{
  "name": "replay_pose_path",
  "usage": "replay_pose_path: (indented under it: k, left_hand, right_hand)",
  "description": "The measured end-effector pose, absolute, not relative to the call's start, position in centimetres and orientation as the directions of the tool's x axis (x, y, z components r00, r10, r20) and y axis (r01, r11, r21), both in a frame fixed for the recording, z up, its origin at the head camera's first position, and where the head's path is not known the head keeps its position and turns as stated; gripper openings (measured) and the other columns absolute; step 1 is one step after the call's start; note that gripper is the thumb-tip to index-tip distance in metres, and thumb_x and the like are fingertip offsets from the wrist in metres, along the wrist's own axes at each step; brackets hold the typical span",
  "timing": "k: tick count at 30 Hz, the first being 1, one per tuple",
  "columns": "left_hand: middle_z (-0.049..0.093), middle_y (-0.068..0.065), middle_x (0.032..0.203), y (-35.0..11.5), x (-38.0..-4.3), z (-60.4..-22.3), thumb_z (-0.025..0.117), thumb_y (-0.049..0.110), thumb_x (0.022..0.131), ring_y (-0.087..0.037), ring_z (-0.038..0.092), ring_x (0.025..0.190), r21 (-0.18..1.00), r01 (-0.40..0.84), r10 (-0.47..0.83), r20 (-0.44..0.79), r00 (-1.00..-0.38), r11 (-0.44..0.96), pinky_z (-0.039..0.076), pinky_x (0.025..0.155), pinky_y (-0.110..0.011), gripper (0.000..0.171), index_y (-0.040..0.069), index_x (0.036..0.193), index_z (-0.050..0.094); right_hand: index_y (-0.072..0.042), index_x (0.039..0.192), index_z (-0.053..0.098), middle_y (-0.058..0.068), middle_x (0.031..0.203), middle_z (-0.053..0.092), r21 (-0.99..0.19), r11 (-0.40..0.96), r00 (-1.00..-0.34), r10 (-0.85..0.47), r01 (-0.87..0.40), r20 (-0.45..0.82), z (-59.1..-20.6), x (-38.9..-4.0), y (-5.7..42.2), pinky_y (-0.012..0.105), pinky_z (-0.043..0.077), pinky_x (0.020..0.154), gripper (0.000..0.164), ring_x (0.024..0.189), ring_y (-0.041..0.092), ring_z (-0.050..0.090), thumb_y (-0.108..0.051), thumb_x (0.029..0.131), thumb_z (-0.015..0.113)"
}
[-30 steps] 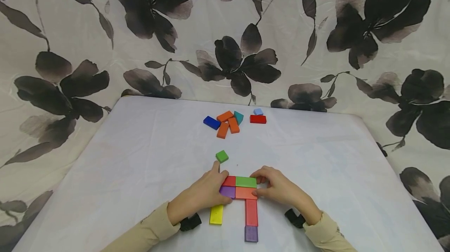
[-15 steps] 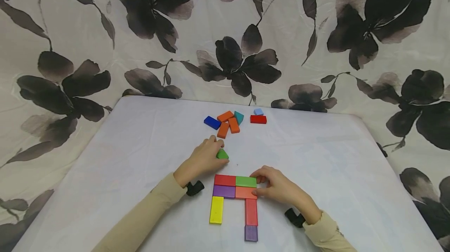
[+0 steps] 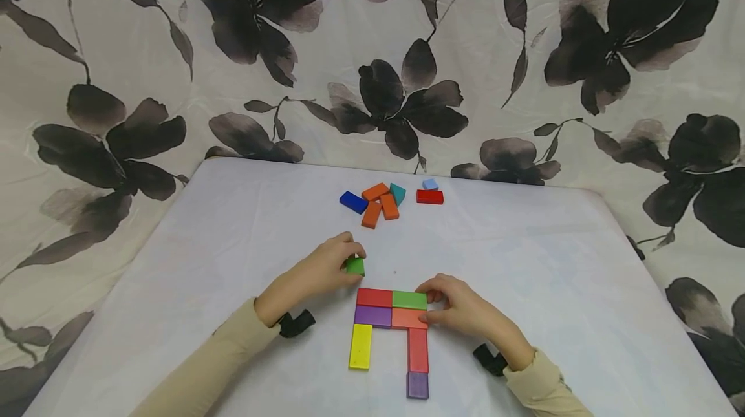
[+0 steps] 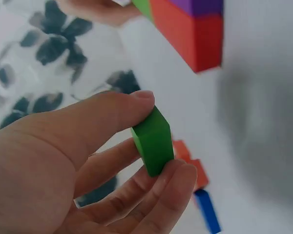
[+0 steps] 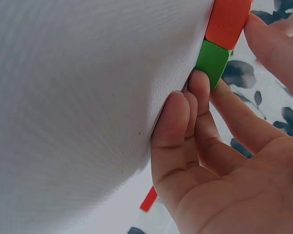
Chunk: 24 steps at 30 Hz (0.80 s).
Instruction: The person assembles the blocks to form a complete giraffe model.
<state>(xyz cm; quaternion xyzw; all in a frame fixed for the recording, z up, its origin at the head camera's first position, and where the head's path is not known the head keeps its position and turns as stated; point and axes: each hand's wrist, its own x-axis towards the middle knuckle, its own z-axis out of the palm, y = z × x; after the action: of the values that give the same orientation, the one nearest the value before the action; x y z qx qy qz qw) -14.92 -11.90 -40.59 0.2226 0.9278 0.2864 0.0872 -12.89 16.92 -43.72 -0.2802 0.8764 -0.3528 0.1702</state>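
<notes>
My left hand (image 3: 314, 273) pinches a small green block (image 4: 155, 144) between thumb and fingertips, just beyond the flat block arrangement. In this arrangement, a red block (image 3: 374, 297) and a green rectangular block (image 3: 409, 300) form the far row. A purple block (image 3: 373, 317) and an orange block (image 3: 406, 319) lie against them. One leg is a yellow block (image 3: 360, 347); the other is a red block (image 3: 418, 350) with a short purple block (image 3: 417, 385) at its end. My right hand (image 3: 468, 307) holds the right end, thumb at the orange block and fingers around the green rectangular block's edge.
At the table's far side lies a cluster of orange blocks (image 3: 388, 206) with a blue block (image 3: 353, 202) and a teal block (image 3: 398, 193). A red block (image 3: 429, 196) and a light blue block (image 3: 430, 184) are right of it. Floral cloth hangs behind the white table (image 3: 524, 242).
My left hand has left the arrangement's left side, reached the small green block and taken hold of it, then drawn it slightly left and nearer. My right hand has stayed in place.
</notes>
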Motion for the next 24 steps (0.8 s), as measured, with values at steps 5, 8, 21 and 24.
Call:
replay_pose_path:
  k: [5, 8, 21, 24]
  left_hand:
    - [0.049, 0.0, 0.093, -12.2, -11.2, -39.4, 0.079, 0.01, 0.084, -0.018, 0.052, 0.081, 0.576, 0.424, 0.536, -0.029, -0.844, 0.699, 0.046, 0.066, -0.023, 0.031, 0.002, 0.112, 0.069]
    - [0.047, 0.002, 0.095, -12.0, -9.0, -39.1, 0.08, 0.013, 0.083, -0.015, 0.051, 0.082, 0.569, 0.455, 0.58, -0.047, -0.813, 0.684, 0.047, 0.068, -0.022, 0.031, 0.005, 0.112, 0.07]
    - [0.046, 0.01, 0.091, -11.1, -2.6, -42.3, 0.083, 0.023, 0.079, -0.001, 0.039, 0.081, 0.386, 0.693, 0.749, 0.008, -0.662, 0.609, 0.037, 0.066, -0.014, 0.024, 0.019, 0.1, 0.073]
    - [0.044, 0.01, 0.088, -10.9, -2.3, -42.9, 0.083, 0.025, 0.079, -0.001, 0.037, 0.079, 0.349, 0.702, 0.751, -0.007, -0.66, 0.621, 0.035, 0.065, -0.013, 0.023, 0.02, 0.099, 0.073]
  right_hand:
    - [-0.007, 0.117, 0.067, 0.0, 0.093, 0.056, -0.717, 0.594, -0.786, -0.609, -0.366, -0.104, -43.8, -12.9, 17.0, 0.026, 0.045, 0.071, 0.037, 0.087, 0.019, 0.052, -0.023, 0.085, 0.079]
    - [-0.007, 0.117, 0.067, 0.0, 0.093, 0.057, -0.717, 0.592, -0.785, -0.611, -0.367, -0.102, -43.8, -12.9, 17.0, 0.026, 0.045, 0.071, 0.037, 0.087, 0.019, 0.052, -0.024, 0.086, 0.079]
    - [-0.009, 0.118, 0.066, -0.001, 0.094, 0.056, -0.722, 0.596, -0.785, -0.608, -0.352, -0.12, -44.0, -13.0, 17.0, 0.026, 0.045, 0.071, 0.038, 0.089, 0.019, 0.052, -0.025, 0.086, 0.078]
    - [-0.008, 0.118, 0.066, -0.001, 0.094, 0.056, -0.718, 0.598, -0.787, -0.606, -0.356, -0.115, -43.9, -13.0, 17.0, 0.026, 0.045, 0.071, 0.038, 0.088, 0.019, 0.052, -0.025, 0.086, 0.078]
